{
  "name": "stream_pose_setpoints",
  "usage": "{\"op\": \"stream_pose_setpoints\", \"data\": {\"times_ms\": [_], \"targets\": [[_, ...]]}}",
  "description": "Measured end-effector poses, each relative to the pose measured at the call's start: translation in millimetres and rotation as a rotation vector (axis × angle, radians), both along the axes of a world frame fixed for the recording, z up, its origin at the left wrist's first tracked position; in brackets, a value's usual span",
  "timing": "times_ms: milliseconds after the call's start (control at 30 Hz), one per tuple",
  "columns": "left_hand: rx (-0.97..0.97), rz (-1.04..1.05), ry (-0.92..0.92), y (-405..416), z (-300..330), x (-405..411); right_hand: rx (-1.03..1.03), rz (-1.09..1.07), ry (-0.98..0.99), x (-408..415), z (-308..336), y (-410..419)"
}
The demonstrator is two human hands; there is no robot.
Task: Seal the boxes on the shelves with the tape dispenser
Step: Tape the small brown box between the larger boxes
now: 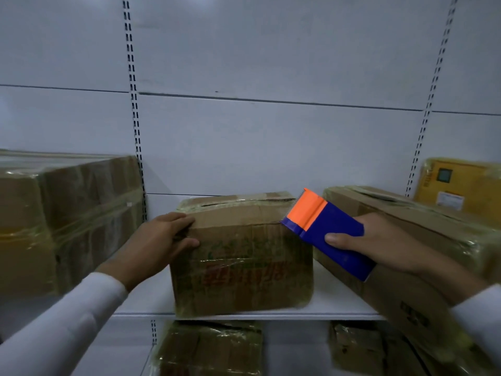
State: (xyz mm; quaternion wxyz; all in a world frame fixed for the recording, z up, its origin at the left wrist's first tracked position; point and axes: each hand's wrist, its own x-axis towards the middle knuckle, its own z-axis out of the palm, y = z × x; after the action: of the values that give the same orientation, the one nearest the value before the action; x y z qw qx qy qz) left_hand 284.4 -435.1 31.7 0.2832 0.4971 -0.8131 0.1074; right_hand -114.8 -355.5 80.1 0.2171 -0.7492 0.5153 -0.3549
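Middle box: a brown cardboard box (241, 256) stands on the white shelf (333, 302) at the centre of the view, wrapped in glossy clear tape, faded red print on its front face.
Left hand: the left hand (160, 242) grips the box's upper left corner at about 9 o'clock from the box's middle — fingers (179, 219) curled over the top edge, thumb pressed on the front face.
Tape dispenser: a blue tape dispenser (329, 236) with an orange front plate, tilted, its orange end pointing to 11 o'clock; its lower front corner meets the box's upper right corner.
Right hand: the right hand (379, 245) holds the dispenser from 3 o'clock, thumb clamped across the blue body, the other fingers hidden behind it.
Right box: a long brown box (423, 232) lies at 3 o'clock from the middle box, angled toward the viewer, partly behind the right hand.
Left box: a large taped box (67, 221) sits at 9 o'clock — apart from the middle one.
Yellow parcel: a yellow parcel (461, 185) stands at 2 o'clock, against the back wall.
Lower shelf: two more taped boxes, one (208, 348) at 6 o'clock and one (360, 346) at 5 o'clock.
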Motion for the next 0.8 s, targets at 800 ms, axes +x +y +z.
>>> {"op": "stream_pose_setpoints", "data": {"times_ms": [800], "targets": [[0.516, -0.601, 0.539, 50.1, 35.3, -101.5, 0.127, 0.315, 0.144, 21.0, 2.5, -4.6]]}}
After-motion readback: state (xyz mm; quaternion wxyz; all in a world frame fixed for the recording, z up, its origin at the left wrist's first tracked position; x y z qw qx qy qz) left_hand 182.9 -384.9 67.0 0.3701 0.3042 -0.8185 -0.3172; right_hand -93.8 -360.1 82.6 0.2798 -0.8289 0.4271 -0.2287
